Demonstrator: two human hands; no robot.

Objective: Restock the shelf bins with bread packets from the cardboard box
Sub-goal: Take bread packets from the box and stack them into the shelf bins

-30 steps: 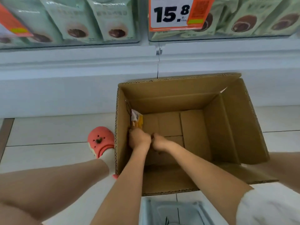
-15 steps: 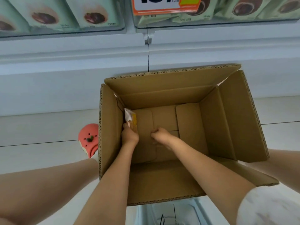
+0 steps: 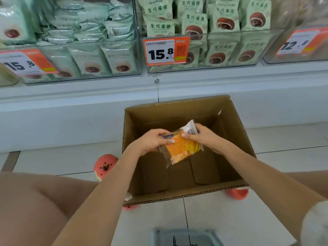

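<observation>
An open cardboard box (image 3: 236,132) stands on the tiled floor below the shelf. Above its opening I hold an orange bread packet (image 3: 182,148) with a clear wrapper and white end. My left hand (image 3: 152,142) grips its left end with fingers curled round it. My right hand (image 3: 202,136) pinches its right, white end. The box bottom below shows bare cardboard. Clear shelf bins (image 3: 198,66) above hold pale green packets with brown buns printed on them.
Orange price tags reading 15.8 (image 3: 166,52) and 12.8 (image 3: 300,42) hang on the bin fronts. The white shelf base (image 3: 71,112) runs behind the box. My coral clogs (image 3: 104,165) flank the box. A grey plastic container (image 3: 184,237) sits at the bottom edge.
Both hands were down at the box's left inner wall on the packet. Now they have lifted it above the opening, and the view has tilted up onto the bins.
</observation>
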